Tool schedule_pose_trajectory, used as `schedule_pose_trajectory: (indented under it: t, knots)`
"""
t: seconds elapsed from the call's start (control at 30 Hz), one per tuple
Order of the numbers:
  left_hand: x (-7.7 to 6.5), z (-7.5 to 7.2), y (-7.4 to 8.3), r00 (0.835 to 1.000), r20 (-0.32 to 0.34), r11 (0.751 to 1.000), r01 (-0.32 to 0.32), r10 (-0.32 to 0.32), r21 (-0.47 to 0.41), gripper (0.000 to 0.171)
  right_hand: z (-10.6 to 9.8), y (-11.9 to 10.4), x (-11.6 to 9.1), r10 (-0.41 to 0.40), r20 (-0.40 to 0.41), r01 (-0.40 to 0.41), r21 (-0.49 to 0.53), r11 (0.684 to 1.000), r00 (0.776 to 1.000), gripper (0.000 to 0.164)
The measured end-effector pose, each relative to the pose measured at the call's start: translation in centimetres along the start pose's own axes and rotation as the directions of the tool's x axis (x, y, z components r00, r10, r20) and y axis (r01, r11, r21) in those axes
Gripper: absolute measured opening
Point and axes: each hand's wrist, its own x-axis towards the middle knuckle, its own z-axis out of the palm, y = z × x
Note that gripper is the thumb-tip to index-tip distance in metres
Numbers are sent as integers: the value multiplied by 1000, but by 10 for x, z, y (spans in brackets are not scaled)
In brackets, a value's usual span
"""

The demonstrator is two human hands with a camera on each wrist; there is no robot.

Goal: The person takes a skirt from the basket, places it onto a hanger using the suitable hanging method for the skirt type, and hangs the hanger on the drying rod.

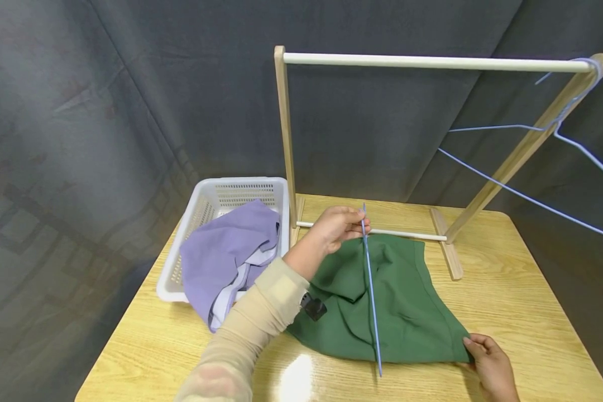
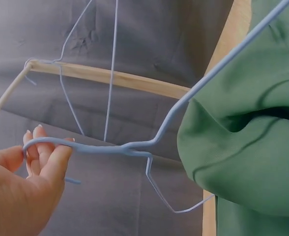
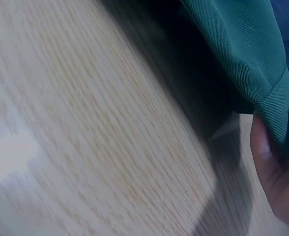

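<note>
My left hand (image 1: pixel 335 224) pinches the hook end of a blue wire hanger (image 1: pixel 371 291), which appears nearly edge-on in the head view. In the left wrist view the curved hook (image 2: pixel 46 140) lies between thumb and fingers, and one hanger arm crosses in front of green cloth. That cloth is a green garment (image 1: pixel 407 318) spread with folds over the table, below the hanger. Its near right hem corner is pinched between thumb and fingers of my right hand (image 1: pixel 493 365). In the right wrist view the garment's edge (image 3: pixel 247 59) hangs raised over the tabletop, casting a shadow.
A white perforated basket (image 1: pixel 173 273) stands at left, with a purple garment (image 1: pixel 221 240) hanging over its near rim. Behind the green garment is a wooden rack with a white top rail (image 1: pixel 432 61). Another blue wire hanger (image 1: pixel 512 191) hangs at the rail's right end. Grey curtain stands behind.
</note>
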Motion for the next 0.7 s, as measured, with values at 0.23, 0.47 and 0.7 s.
schedule_pose_trajectory:
  t: [0.23,0.47,0.7]
  knots:
    - [-3,2,6,997,52,999,-53,53,8,20,6,1,2,25,-33,-29,-128,991,999,8]
    - [-5,5,12,994,57,996,-93,92,15,19,13,-5,0,81,-46,-89,-212,973,996,16]
    - [-7,7,16,992,50,993,-118,117,7,17,17,-5,0,120,-53,-128,-201,971,991,23]
